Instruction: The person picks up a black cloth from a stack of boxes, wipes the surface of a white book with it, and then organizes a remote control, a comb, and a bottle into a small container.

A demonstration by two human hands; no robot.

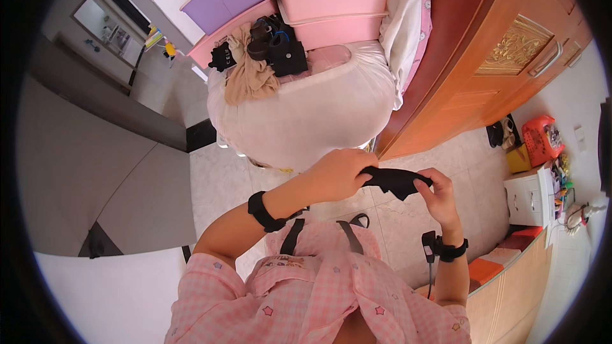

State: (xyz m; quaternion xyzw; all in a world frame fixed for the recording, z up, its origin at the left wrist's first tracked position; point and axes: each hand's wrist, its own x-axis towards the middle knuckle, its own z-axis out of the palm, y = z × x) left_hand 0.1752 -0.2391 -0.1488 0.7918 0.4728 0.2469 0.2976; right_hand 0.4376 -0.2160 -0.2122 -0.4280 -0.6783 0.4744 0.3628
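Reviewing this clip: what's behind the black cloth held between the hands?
Pale floor tiles show around the black cloth, which the left hand and right hand hold at its ends. Whatever is directly behind the cloth is covered.

The hands (345, 172) (441, 199) partly hide the black cloth (396, 180) at its ends.

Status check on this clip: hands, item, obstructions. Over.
Left hand and right hand gripping opposite ends. Black cloth held between them, off the floor. Beige and black pile ahead, clear of both hands.
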